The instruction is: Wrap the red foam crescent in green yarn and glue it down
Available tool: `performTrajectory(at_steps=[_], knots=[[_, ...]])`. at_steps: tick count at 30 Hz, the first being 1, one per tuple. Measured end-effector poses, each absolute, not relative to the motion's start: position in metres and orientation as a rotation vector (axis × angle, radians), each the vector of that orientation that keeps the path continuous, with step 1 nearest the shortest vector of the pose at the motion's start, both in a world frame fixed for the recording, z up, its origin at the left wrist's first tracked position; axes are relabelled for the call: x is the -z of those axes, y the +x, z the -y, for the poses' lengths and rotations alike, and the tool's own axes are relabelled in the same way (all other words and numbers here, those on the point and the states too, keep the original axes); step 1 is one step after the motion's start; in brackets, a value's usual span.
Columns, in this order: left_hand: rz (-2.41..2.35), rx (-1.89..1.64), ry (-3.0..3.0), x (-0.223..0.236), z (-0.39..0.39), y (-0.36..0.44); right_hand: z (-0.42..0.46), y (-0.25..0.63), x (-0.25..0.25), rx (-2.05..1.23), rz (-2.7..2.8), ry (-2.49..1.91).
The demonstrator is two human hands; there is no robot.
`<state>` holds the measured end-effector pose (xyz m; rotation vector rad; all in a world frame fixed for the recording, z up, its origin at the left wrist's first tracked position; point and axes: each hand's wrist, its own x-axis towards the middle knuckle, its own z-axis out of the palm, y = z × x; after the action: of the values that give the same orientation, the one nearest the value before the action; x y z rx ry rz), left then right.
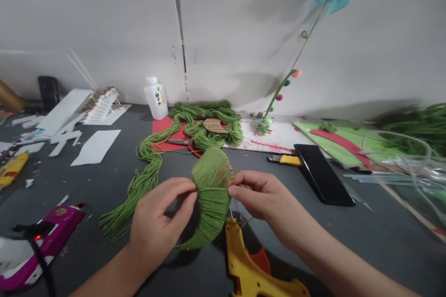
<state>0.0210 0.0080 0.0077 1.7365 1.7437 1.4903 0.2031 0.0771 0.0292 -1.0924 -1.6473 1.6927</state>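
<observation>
Between my hands is a curved, crescent-like piece wrapped in green yarn (213, 202), with a little red showing along its right edge. My left hand (162, 216) pinches its left edge between thumb and forefinger. On the opposite edge, my right hand (259, 192) is closed with thumb and fingertips on the piece. Just below it lies a yellow glue gun (244, 260) with an orange trigger, its nozzle close to the piece. Behind the piece sits a loose hank of green yarn (198, 120), its cut strands trailing to the left. Scissors (179, 141) rest on a red sheet (162, 125) there.
A white bottle (155, 97) stands by the white partition (223, 46). To the right lie a black phone (324, 174), a yellow utility knife (285, 160) and a red curved strip (341, 146). A purple device (45, 246) and white scraps (95, 147) are at left.
</observation>
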Motion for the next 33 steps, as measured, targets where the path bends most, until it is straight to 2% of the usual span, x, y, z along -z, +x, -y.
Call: performTrajectory(at_steps=[6,14,19,23,27,29,33], knots=[[-1.780,-1.381,2.389,-0.001,-0.006,0.014,-0.075,0.201,-0.031,-1.681,1.690,-1.098],[-1.741,-1.353,2.455,-0.001,-0.005,0.011,-0.073,0.201,-0.033,-1.669,1.693,-1.124],[-1.686,-1.217,2.443,0.006,-0.007,0.011,-0.074,0.200,-0.030,-1.707,1.730,-1.149],[-1.678,-1.218,1.886,0.005,-0.012,0.016,-0.074,0.199,-0.027,-1.729,1.695,-1.104],[-1.219,-1.085,0.993,-0.003,-0.017,0.022,-0.076,0.200,-0.026,-1.757,1.615,-1.037],[-1.045,-1.089,0.817,-0.005,-0.018,0.027,-0.077,0.200,-0.024,-1.749,1.604,-1.040],[-1.098,-1.201,0.744,-0.005,-0.015,0.034,-0.076,0.195,-0.018,-1.579,1.718,-1.094]])
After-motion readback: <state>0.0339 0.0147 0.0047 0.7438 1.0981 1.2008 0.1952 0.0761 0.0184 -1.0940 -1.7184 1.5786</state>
